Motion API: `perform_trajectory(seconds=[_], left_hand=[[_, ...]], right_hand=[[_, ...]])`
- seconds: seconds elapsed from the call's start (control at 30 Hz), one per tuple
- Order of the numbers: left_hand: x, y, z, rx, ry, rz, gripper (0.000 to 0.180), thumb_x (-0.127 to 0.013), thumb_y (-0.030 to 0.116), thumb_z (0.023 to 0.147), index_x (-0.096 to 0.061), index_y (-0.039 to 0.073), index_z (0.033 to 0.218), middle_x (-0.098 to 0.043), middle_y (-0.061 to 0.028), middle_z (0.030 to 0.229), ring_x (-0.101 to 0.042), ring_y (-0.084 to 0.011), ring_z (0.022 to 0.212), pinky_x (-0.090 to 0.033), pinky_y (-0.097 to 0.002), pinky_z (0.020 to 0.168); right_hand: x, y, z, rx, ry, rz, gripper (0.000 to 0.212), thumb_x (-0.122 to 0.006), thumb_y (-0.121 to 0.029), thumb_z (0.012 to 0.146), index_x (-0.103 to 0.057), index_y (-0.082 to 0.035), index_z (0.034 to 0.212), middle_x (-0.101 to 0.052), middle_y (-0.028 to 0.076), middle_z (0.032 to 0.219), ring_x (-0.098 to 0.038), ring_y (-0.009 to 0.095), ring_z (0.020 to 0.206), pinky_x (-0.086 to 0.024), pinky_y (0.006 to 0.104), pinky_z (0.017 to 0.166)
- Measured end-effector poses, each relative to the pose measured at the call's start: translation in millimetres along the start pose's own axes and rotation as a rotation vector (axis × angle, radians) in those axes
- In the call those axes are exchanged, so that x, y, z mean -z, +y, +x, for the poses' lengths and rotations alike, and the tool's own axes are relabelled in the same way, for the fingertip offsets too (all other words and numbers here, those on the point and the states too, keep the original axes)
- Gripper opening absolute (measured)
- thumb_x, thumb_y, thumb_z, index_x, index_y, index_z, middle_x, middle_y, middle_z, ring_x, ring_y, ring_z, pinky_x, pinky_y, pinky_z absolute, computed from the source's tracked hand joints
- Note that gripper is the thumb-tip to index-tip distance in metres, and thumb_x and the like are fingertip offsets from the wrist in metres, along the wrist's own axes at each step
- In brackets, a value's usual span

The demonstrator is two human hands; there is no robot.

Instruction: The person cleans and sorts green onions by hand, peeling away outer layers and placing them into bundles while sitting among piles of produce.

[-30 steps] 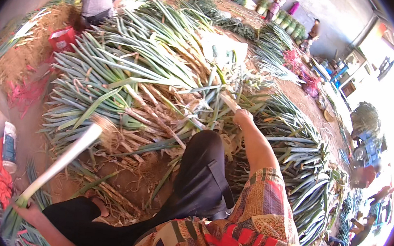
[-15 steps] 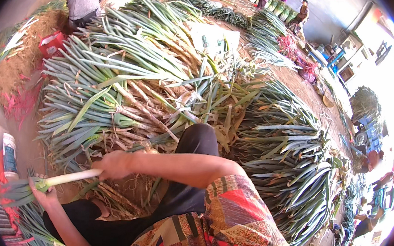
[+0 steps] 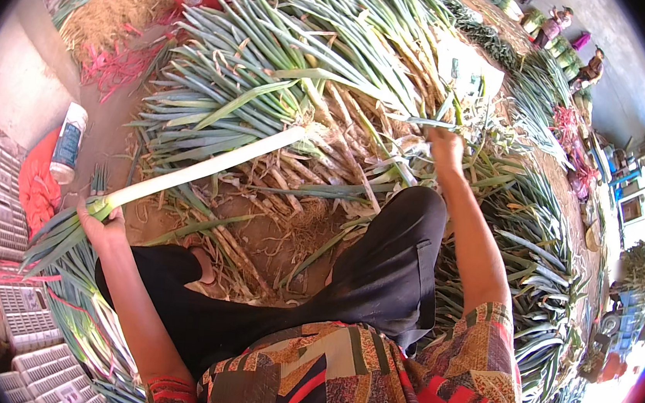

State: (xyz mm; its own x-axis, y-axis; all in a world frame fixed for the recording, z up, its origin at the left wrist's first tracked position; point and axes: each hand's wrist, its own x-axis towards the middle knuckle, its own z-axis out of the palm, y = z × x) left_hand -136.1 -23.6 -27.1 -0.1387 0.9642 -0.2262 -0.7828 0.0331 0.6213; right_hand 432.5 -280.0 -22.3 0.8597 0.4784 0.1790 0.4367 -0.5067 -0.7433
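Observation:
My left hand is closed round the green leaf end of a long leek. Its bare white stalk slants up to the right, and its pale rooted tip overlaps the big leek pile. Over the right side of that pile is my right hand, arm stretched out and fingers curled. A strip of grey-green leaf lies at its fingertips; whether they grip it is unclear. Loose peeled leaves are heaped just beyond this hand.
A white-and-blue canister stands by a red cloth at the left. Plastic crates line that edge. Tied leeks lie beside my left arm, another leek heap to my right. People are at the far right.
My right hand has left the stalk and swung far right over the pile. The left hand still holds the leek, now more fully in sight. The view has shifted and turned.

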Motion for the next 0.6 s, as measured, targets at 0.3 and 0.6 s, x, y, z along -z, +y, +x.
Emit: perform_trajectory(seconds=[0.3, 0.6], left_hand=[[-7.1, -38.8, -14.0, 0.153, -0.020, 0.004, 0.025, -0.054, 0.033, 0.083, -0.050, 0.009, 0.077, -0.052, -0.0019, 0.061, -0.044, -0.0101, 0.043, -0.030, -0.0210, 0.032], [-44.0, -39.2, -54.5, 0.302, -0.532, -0.105, 0.047, -0.058, 0.039, 0.083, -0.051, 0.002, 0.110, -0.056, -0.0143, 0.106, -0.053, -0.0288, 0.101, -0.047, -0.0344, 0.075]], right_hand=[[-52.4, -151.5, -109.9, 0.946, -0.206, -0.260, 0.035, -0.068, -0.027, 0.075, -0.059, -0.006, 0.101, -0.055, 0.014, 0.098, -0.054, 0.031, 0.090, -0.044, 0.0415, 0.079], [-121.9, -159.2, -200.7, -0.061, -1.501, 0.411, 0.048, -0.048, -0.047, 0.087, -0.060, -0.002, 0.100, -0.055, 0.003, 0.057, -0.053, 0.009, 0.051, -0.041, 0.0233, 0.047]])
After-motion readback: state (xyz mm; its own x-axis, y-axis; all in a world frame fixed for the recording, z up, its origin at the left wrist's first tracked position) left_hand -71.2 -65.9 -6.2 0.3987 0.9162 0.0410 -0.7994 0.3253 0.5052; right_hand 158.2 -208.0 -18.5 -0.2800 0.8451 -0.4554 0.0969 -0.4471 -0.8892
